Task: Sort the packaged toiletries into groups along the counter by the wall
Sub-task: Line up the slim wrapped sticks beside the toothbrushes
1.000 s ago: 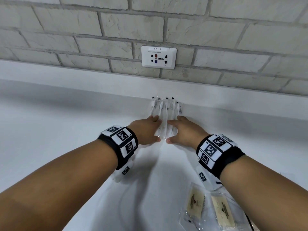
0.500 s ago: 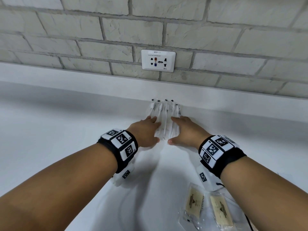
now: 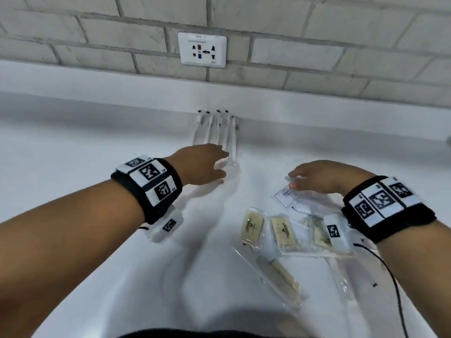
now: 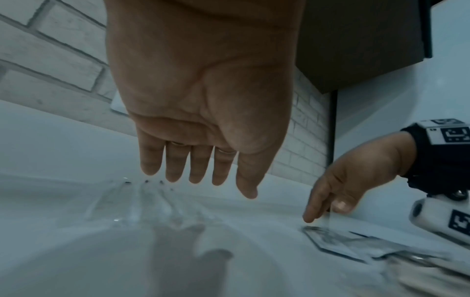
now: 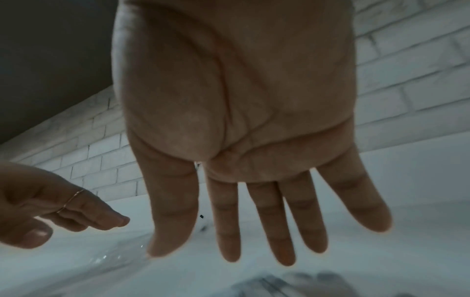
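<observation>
Over loose packets (image 3: 290, 230), right hand (image 3: 319, 176) now withdrawn

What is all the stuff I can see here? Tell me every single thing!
Slim clear packets with black tips: about five, side by side against the low ledge by the wall.
White-label packet: one, clear, just under the right hand's fingertips.
Tan-card packets: three or so, clear, near the counter's front right.
Long packet with a tan handle: one, clear, nearest the person.
Wall socket: one, white, on the brick wall.
Counter: one, white.
Left hand: fingers straight, at the slim packets.
Right hand: open, above the white-label packet.
</observation>
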{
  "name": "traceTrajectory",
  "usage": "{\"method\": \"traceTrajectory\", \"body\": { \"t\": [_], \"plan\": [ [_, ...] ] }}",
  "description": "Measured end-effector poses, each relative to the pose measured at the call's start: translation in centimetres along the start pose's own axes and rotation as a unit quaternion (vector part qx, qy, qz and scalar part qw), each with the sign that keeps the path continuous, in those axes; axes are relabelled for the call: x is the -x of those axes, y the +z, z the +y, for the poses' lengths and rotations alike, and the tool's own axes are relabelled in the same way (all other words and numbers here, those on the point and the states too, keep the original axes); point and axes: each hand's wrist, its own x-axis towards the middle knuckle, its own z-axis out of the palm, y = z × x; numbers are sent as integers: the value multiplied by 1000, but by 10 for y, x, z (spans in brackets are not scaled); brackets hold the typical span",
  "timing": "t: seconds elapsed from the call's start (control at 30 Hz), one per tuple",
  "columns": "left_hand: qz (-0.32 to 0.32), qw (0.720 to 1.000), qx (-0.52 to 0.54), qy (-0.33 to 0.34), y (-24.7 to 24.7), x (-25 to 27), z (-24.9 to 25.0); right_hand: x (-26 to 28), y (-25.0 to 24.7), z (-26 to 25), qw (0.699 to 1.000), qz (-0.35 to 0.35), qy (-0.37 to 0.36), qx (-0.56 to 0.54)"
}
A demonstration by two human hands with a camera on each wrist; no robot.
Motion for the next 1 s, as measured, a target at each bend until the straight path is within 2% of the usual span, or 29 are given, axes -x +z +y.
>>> {"method": "traceTrajectory", "body": {
  "t": [0.07,0.2,0.3,0.43,0.57,0.67,0.77,0.87,0.93,1.0],
  "plan": [
    [-13,999,-1,31,5,12,21,25,21,16,999,13,12,39],
    [-41,996,-17,76,26,28,63,63,49,31,998,36,60,-1],
    [-59,993,-18,105,39,39,93,91,67,38,998,29,50,-40],
    [-40,989,-11,141,50,47,126,112,92,47,997,51,3,-59],
    [-9,990,21,141,59,38,166,120,97,76,996,81,18,-23],
    [-12,987,-68,145,65,33,194,121,93,102,996,79,35,15],
    [-15,989,-98,108,70,31,209,128,85,119,997,77,28,12],
    [21,989,-119,87,77,33,220,136,80,116,992,113,-61,11],
    [38,985,-151,79,82,36,231,144,84,105,980,97,-173,10],
    [48,981,-176,61,82,41,239,145,97,92,955,83,-276,75]
  ]
}}
